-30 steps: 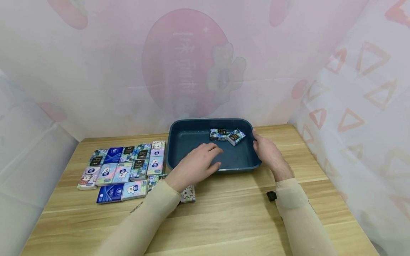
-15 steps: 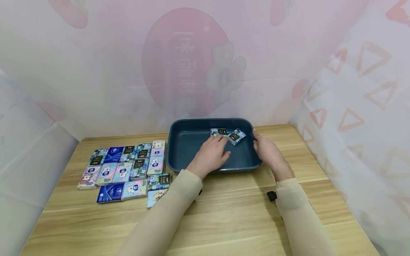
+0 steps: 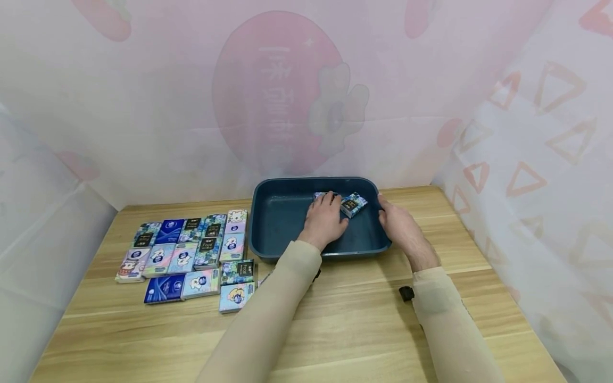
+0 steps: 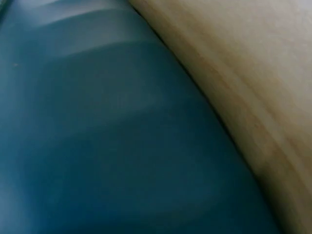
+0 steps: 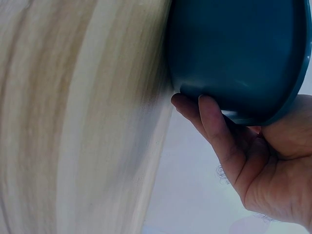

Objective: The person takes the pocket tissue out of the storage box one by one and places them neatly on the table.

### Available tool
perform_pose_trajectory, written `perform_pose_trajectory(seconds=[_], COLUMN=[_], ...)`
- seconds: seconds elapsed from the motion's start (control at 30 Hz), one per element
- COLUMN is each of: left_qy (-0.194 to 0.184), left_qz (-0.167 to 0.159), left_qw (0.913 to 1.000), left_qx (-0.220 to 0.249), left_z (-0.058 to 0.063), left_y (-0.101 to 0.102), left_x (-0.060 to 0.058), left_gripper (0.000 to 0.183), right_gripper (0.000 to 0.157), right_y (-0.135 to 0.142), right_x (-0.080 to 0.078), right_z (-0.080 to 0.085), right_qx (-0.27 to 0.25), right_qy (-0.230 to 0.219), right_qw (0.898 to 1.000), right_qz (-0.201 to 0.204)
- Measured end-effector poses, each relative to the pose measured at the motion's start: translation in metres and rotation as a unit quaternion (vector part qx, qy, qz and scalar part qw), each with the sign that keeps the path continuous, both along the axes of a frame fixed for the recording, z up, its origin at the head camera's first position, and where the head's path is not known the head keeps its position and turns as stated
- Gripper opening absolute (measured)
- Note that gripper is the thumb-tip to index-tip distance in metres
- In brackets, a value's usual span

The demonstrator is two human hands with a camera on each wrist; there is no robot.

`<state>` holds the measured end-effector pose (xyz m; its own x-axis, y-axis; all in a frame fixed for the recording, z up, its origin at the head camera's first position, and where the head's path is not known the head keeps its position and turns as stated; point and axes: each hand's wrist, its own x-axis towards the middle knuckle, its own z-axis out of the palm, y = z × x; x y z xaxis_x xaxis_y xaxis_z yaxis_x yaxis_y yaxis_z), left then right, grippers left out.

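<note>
A dark blue plastic basin stands at the back of the wooden table. Inside it, toward the right, are two floral tissue packs with black labels. My left hand reaches into the basin with its fingers spread over one tissue pack, covering most of it. Just right of those fingertips lies the other tissue pack, tilted. My right hand holds the basin's right end, thumb at the rim; in the right wrist view its fingers lie along the outside wall. The left wrist view shows basin wall and sleeve only.
Left of the basin, several tissue packs lie in uneven rows, some blue, some floral, some with cartoon prints. A small black object is beside the right sleeve. A printed cloth hangs behind the table.
My left hand has moved right and farther into the basin, coming over the left tissue pack there and uncovering packs on the table. My right hand has stayed on the basin.
</note>
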<state>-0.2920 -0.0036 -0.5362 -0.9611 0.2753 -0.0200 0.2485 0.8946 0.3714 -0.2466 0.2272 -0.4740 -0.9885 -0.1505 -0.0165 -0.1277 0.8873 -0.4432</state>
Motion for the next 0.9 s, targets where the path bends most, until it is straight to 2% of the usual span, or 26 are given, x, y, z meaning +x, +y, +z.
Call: perform_pose_trajectory(seconds=[0.03, 0.1, 0.27, 0.4, 0.5, 0.7, 0.9], left_qy=[-0.007, -0.034, -0.085, -0.086, -0.06, -0.018, 0.01], left_qz=[0.004, 0.013, 0.034, 0.041, 0.044, 0.046, 0.045], left_qw=[1.0, 0.9993, 0.9958, 0.9948, 0.9945, 0.9934, 0.9934], left_qx=[-0.004, -0.005, 0.007, -0.037, -0.074, -0.103, -0.105], left_z=[-0.004, 0.001, 0.023, 0.047, 0.057, 0.053, 0.044], left_y=[0.001, 0.002, 0.002, 0.001, 0.001, 0.002, 0.002], left_x=[-0.004, -0.004, 0.009, 0.026, 0.034, 0.031, 0.022], left_gripper=[0.083, 0.086, 0.089, 0.082, 0.075, 0.065, 0.06], right_gripper=[0.06, 0.06, 0.061, 0.06, 0.06, 0.061, 0.061], right_y=[0.0, 0.0, -0.001, -0.001, -0.001, -0.002, -0.001], right_x=[0.0, 0.0, 0.0, -0.001, -0.001, -0.001, 0.0], right_z=[0.0, 0.001, 0.003, 0.003, 0.002, 0.001, 0.001], right_qx=[0.001, 0.002, 0.011, 0.013, 0.01, 0.007, 0.01], right_qy=[0.001, 0.0, -0.001, 0.004, 0.006, 0.001, -0.001], right_qw=[1.0, 1.0, 1.0, 1.0, 1.0, 1.0, 1.0], right_qz=[0.0, -0.001, -0.004, -0.002, 0.001, 0.0, 0.001])
